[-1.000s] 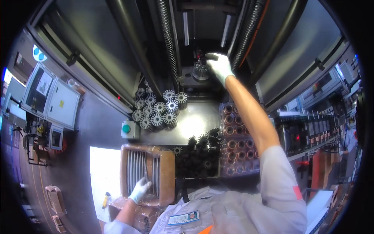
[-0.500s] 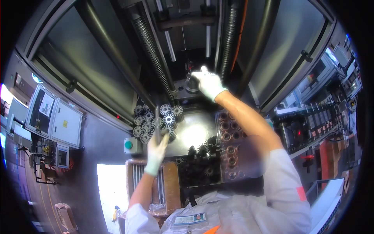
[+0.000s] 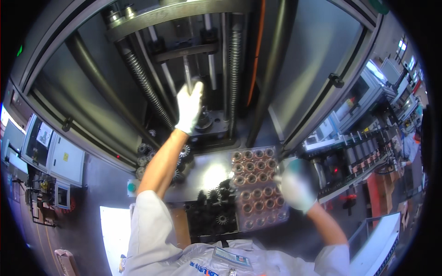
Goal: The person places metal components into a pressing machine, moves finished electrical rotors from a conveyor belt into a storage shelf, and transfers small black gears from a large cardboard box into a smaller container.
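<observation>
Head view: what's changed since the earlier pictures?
The left hand took a rod from the box forward into the press. The right hand left the fixture and swung back beside the trays, its grip blurred. The trays stayed put.

Looks like a factory workshop: shows a heavy machine frame on the far side, a pale cabinet (with a yellow label) at left, and rows of coppery rings nearer.

The rod is smooth, shiny metal, the worktop glossy metal (glare whitens its middle), the trays clear, glossy plastic, the left sleeve matt cloth.
</observation>
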`<action>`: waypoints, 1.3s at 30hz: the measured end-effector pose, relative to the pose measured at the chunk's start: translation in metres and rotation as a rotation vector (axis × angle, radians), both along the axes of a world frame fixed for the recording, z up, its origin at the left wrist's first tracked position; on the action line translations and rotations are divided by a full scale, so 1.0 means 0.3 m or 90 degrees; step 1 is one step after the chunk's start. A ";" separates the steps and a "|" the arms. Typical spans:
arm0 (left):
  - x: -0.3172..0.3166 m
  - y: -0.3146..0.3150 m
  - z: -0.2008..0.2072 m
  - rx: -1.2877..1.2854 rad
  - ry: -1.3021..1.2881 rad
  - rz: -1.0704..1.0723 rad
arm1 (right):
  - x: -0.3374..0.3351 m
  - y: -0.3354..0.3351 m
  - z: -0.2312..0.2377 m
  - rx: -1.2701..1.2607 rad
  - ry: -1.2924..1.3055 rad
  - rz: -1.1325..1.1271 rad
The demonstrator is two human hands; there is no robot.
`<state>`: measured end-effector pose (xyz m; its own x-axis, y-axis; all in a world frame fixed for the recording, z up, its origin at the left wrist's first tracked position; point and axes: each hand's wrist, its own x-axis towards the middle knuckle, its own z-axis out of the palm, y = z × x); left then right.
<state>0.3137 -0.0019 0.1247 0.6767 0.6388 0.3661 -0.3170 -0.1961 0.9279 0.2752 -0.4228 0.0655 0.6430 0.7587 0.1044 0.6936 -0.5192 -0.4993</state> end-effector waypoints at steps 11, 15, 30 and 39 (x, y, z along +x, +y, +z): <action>0.141 0.094 0.184 -0.111 -0.036 -0.168 | -0.249 -0.356 -0.068 0.084 0.124 -0.195; 0.130 0.052 0.219 -0.096 -0.007 -0.164 | -0.196 -0.334 -0.029 0.137 0.187 -0.207; -0.695 -0.440 0.002 0.033 0.473 -0.386 | 0.264 -0.278 -0.282 -0.012 -0.048 -0.003; -0.647 -0.793 -0.225 0.088 0.374 -0.820 | 0.253 -0.193 -0.182 -0.009 -0.118 0.015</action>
<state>0.1195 -0.2398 0.0571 0.8221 -0.5468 -0.1587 0.0775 -0.1687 0.9826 0.3511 -0.4806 0.0108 0.5963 0.7753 0.2082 0.7848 -0.5086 -0.3541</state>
